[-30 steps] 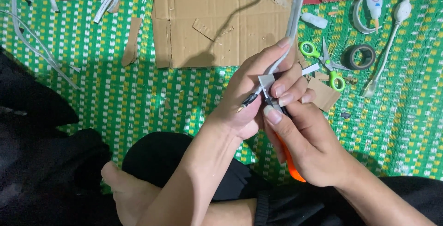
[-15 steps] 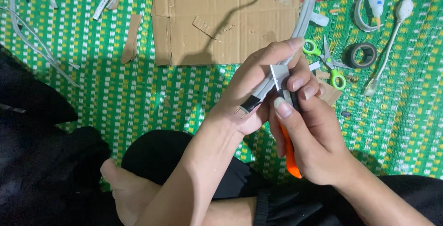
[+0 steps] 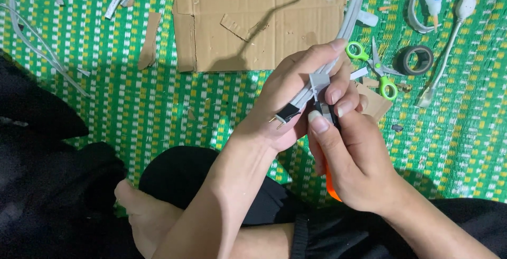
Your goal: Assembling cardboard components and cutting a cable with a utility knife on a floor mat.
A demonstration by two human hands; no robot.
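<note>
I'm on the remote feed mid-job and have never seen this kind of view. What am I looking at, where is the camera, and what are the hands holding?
This is one camera worn on a person's head, looking down at their lap as they sit on a green woven mat. The left hand holds a flat grey cable ending in a black tip with two metal prongs. The right hand grips an orange-handled cutter against the cable. On the mat lie cardboard, green-handled scissors, a roll of dark tape and white cords.
</note>
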